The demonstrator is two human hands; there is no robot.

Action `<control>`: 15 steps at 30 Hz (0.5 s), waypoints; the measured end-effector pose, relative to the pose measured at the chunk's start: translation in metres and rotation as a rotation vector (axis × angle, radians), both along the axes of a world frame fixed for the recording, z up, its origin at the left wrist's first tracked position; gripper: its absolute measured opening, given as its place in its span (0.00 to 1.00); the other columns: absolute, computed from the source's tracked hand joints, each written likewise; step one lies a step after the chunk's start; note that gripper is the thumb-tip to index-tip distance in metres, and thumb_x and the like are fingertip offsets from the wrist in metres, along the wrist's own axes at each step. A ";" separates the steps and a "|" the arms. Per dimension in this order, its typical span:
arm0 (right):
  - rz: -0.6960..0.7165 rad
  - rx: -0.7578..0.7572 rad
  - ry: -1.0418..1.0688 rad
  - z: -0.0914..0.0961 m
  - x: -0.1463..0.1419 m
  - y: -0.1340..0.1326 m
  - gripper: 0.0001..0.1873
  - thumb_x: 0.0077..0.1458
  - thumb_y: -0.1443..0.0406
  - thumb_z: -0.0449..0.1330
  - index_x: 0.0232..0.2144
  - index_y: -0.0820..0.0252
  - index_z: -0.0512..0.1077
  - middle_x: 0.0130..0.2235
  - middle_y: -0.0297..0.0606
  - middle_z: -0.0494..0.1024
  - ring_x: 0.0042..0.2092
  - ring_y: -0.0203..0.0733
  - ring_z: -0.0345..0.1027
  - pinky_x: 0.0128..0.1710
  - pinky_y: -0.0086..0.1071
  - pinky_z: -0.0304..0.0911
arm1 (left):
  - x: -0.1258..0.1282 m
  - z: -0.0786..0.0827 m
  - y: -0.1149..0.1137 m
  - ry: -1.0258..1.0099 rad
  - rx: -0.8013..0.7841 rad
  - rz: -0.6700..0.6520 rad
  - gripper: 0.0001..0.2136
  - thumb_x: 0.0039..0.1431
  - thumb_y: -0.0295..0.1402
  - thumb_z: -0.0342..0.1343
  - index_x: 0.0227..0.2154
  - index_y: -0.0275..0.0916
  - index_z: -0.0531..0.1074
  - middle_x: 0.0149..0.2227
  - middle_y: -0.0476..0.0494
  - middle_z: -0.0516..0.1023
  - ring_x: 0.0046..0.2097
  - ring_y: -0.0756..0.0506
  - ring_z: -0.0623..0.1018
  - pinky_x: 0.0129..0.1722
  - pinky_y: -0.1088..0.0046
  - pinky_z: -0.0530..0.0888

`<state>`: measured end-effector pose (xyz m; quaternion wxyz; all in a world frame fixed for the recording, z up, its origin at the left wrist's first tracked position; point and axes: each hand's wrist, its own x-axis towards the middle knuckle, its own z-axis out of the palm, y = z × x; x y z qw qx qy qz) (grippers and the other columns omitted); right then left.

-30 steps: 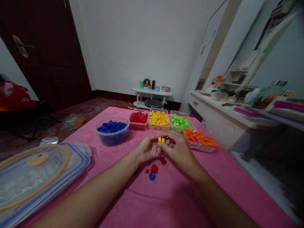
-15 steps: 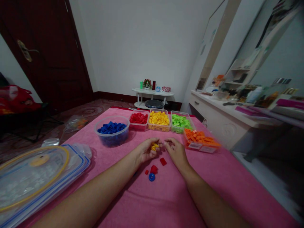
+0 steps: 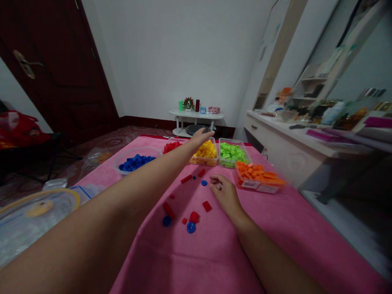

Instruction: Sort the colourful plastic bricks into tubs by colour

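A clear tub (image 3: 203, 162) heaped with bright yellow bricks (image 3: 208, 150) is overhung by the left hand (image 3: 200, 137), fingers stretched out flat.

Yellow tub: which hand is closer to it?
Left. The left hand is above the yellow tub at its far left corner; the right hand lies on the cloth nearer me, apart from it.

- We see a home bedroom: a dressing table (image 3: 277, 149) with mirror (image 3: 363, 53) and cosmetic bottles (image 3: 332, 113).
- We note a dark wooden door (image 3: 61, 81) and small white side table (image 3: 183, 113).
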<state>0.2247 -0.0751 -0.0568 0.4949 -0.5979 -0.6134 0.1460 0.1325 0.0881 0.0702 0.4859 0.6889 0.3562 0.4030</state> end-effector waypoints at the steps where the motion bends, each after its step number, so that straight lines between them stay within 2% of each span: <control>1: 0.000 0.015 -0.035 0.002 -0.001 -0.001 0.15 0.49 0.69 0.55 0.41 0.59 0.72 0.39 0.39 0.75 0.36 0.39 0.69 0.39 0.33 0.65 | -0.005 -0.004 -0.005 0.087 0.105 0.011 0.11 0.58 0.32 0.54 0.42 0.32 0.70 0.45 0.43 0.74 0.43 0.49 0.71 0.43 0.77 0.65; 3: 0.011 0.007 -0.126 0.006 -0.004 -0.004 0.17 0.50 0.70 0.55 0.44 0.57 0.72 0.42 0.39 0.74 0.37 0.39 0.68 0.41 0.34 0.65 | -0.019 -0.018 -0.022 0.222 0.239 -0.012 0.10 0.55 0.28 0.55 0.39 0.32 0.74 0.41 0.44 0.77 0.42 0.49 0.72 0.43 0.76 0.65; 6: 0.026 -0.019 -0.285 0.015 -0.011 -0.008 0.20 0.50 0.71 0.55 0.47 0.55 0.71 0.45 0.39 0.72 0.45 0.42 0.66 0.46 0.36 0.63 | -0.043 -0.048 -0.050 0.369 0.271 -0.062 0.05 0.49 0.25 0.56 0.28 0.33 0.77 0.29 0.45 0.77 0.36 0.47 0.73 0.40 0.74 0.66; 8: 0.043 -0.029 -0.381 0.018 -0.015 -0.011 0.23 0.50 0.71 0.56 0.50 0.53 0.70 0.48 0.40 0.71 0.50 0.45 0.63 0.50 0.37 0.60 | -0.056 -0.068 -0.064 0.536 0.351 -0.048 0.04 0.47 0.25 0.58 0.26 0.36 0.77 0.29 0.42 0.77 0.37 0.44 0.74 0.40 0.72 0.66; 11: 0.074 -0.052 -0.458 0.020 -0.017 -0.013 0.23 0.52 0.72 0.56 0.51 0.51 0.70 0.49 0.39 0.71 0.51 0.45 0.62 0.51 0.37 0.59 | -0.069 -0.090 -0.074 0.669 0.451 -0.007 0.06 0.50 0.28 0.57 0.29 0.37 0.78 0.34 0.38 0.77 0.41 0.42 0.73 0.43 0.70 0.66; 15: 0.121 -0.028 -0.431 0.015 -0.014 -0.010 0.16 0.53 0.71 0.56 0.42 0.53 0.75 0.44 0.38 0.73 0.48 0.43 0.64 0.49 0.36 0.60 | -0.076 -0.098 -0.076 0.605 0.453 0.038 0.06 0.51 0.29 0.56 0.30 0.39 0.79 0.35 0.39 0.78 0.44 0.41 0.72 0.46 0.70 0.65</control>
